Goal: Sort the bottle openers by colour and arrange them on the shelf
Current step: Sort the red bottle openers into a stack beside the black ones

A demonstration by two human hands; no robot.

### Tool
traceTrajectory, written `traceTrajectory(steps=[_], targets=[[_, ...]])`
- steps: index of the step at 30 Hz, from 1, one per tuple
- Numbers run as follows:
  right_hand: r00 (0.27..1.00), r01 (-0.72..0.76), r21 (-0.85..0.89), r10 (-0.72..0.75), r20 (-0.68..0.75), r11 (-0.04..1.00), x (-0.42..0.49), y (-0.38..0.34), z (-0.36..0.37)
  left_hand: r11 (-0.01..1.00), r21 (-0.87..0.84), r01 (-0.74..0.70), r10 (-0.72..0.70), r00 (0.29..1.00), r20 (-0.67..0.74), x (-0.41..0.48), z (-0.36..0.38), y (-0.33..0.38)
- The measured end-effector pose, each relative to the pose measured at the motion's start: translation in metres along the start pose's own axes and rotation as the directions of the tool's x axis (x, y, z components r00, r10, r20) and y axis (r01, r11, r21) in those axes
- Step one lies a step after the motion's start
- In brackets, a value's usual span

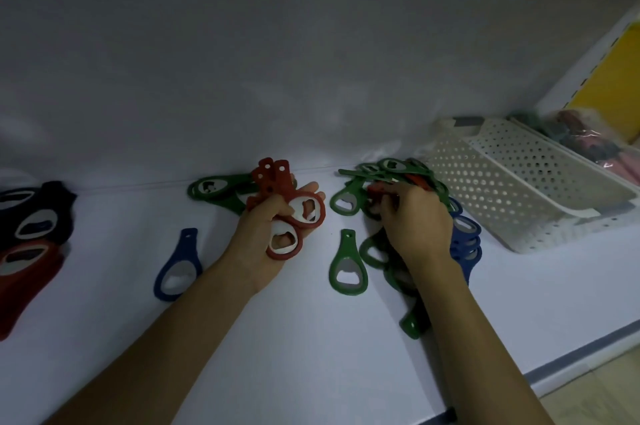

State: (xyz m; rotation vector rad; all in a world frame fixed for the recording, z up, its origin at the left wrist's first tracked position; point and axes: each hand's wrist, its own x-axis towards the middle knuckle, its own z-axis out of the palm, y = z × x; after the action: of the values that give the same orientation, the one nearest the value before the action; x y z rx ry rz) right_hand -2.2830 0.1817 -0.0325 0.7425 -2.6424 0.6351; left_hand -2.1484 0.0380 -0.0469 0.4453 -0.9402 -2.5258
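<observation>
My left hand (266, 216) grips a bunch of red bottle openers (304, 208), their handles fanning up towards the back wall. My right hand (414, 216) reaches into a mixed pile of openers (391, 171) and pinches a red opener (375, 189) at its top. Green openers (216, 187) lie behind my left hand. A single green opener (348, 265) lies between my hands, and a single blue opener (178, 267) lies left of my left wrist. Stacked blue openers (465, 241) sit right of my right hand.
Sorted dark blue openers (33, 213) and red openers (24, 272) lie at the far left of the white shelf (311, 355). A white perforated basket (519, 189) lies tipped at the right, with packaged goods (581, 137) behind it. The shelf's front edge runs lower right.
</observation>
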Motion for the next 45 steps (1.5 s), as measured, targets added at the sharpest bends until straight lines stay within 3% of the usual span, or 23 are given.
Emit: traceTrajectory(steps=[2, 5, 7, 10, 12, 15, 16, 17, 19, 20, 22, 29, 31, 32, 33, 35, 36, 37, 42, 43, 45], targets=[[0.995, 0.009, 0.207, 0.012, -0.096, 0.978, -0.003, -0.007, -0.001, 0.999, 0.053, -0.008, 0.007, 1.0, 0.011, 0.0, -0.001, 0.0], [0.986, 0.07, 0.55, 0.027, -0.167, 0.832, -0.012, -0.031, -0.002, 0.99, 0.143, -0.01, 0.011, 1.0, -0.007, -0.001, 0.003, -0.002], [0.986, 0.163, 0.647, -0.112, -0.12, 0.745, -0.023, -0.051, -0.002, 0.988, 0.151, -0.013, 0.019, 0.999, -0.042, -0.001, 0.008, -0.004], [0.903, 0.389, 0.59, -0.42, -0.092, 0.707, -0.036, -0.068, 0.003, 0.981, 0.183, -0.063, 0.081, 0.992, -0.092, 0.0, 0.011, -0.005], [0.898, 0.312, 0.705, -0.44, 0.0, 0.637, -0.036, -0.071, 0.003, 0.982, 0.166, -0.089, 0.109, 0.988, -0.114, 0.001, 0.008, -0.003], [0.954, 0.032, 0.877, -0.276, 0.116, 0.479, -0.022, -0.064, -0.004, 0.988, 0.146, -0.058, 0.081, 0.984, -0.158, 0.003, 0.006, -0.002], [0.975, 0.045, 0.842, -0.207, 0.081, 0.538, -0.011, -0.056, -0.006, 0.99, 0.137, -0.038, 0.062, 0.983, -0.173, 0.003, 0.005, -0.003], [0.983, 0.101, 0.733, -0.18, 0.029, 0.673, 0.001, -0.045, -0.007, 0.992, 0.123, -0.03, 0.051, 0.983, -0.175, 0.003, 0.004, -0.003], [0.963, 0.209, 0.288, -0.248, 0.107, 0.935, 0.022, -0.023, -0.008, 0.997, 0.078, -0.028, 0.04, 0.988, -0.149, 0.003, 0.003, -0.002], [0.934, 0.26, 0.085, -0.273, 0.231, 0.962, 0.028, -0.014, -0.005, 0.998, 0.052, -0.026, 0.033, 0.991, -0.129, 0.002, 0.002, -0.001], [0.875, 0.347, -0.126, -0.273, 0.399, 0.929, 0.03, -0.004, 0.003, 1.0, 0.017, -0.026, 0.027, 0.995, -0.093, 0.002, -0.001, 0.002], [0.909, 0.406, -0.224, -0.366, 0.199, 0.886, 0.023, -0.012, 0.01, 0.997, -0.057, 0.045, -0.047, 0.999, -0.025, 0.001, -0.003, 0.0], [0.926, 0.376, -0.001, -0.376, -0.042, 0.927, 0.019, -0.022, 0.002, 0.998, -0.021, 0.057, -0.058, 0.998, -0.035, 0.001, -0.003, 0.001], [0.939, 0.34, 0.207, -0.321, -0.124, 0.917, 0.018, -0.029, -0.004, 0.998, -0.015, 0.066, -0.066, 0.997, -0.038, 0.001, -0.002, 0.002], [0.963, 0.269, 0.458, -0.242, -0.119, 0.847, 0.019, -0.036, -0.01, 0.997, -0.017, 0.074, -0.074, 0.997, -0.038, 0.001, -0.002, 0.002], [0.978, 0.014, 0.826, -0.179, 0.106, 0.564, 0.018, -0.054, -0.017, 0.996, -0.027, 0.088, -0.088, 0.996, -0.012, 0.002, -0.001, 0.002], [0.956, -0.098, 0.879, -0.2, 0.213, 0.466, 0.017, -0.061, -0.016, 0.995, -0.027, 0.098, -0.098, 0.995, 0.02, 0.001, 0.0, 0.002], [0.934, -0.144, 0.878, -0.231, 0.273, 0.457, 0.014, -0.067, -0.013, 0.994, -0.014, 0.106, -0.105, 0.993, 0.059, 0.0, 0.001, 0.001], [0.947, 0.018, 0.74, -0.248, 0.202, 0.672, 0.017, -0.068, 0.005, 0.998, 0.039, 0.051, -0.055, 0.993, 0.107, -0.001, -0.002, 0.0], [0.965, 0.042, 0.641, -0.198, 0.173, 0.767, 0.025, -0.059, 0.006, 0.997, 0.038, 0.064, -0.067, 0.994, 0.089, -0.002, -0.003, 0.0], [0.991, 0.085, 0.2, -0.105, 0.089, 0.976, 0.041, -0.03, 0.006, 0.996, 0.053, 0.072, -0.075, 0.996, 0.054, -0.003, -0.001, 0.0]])
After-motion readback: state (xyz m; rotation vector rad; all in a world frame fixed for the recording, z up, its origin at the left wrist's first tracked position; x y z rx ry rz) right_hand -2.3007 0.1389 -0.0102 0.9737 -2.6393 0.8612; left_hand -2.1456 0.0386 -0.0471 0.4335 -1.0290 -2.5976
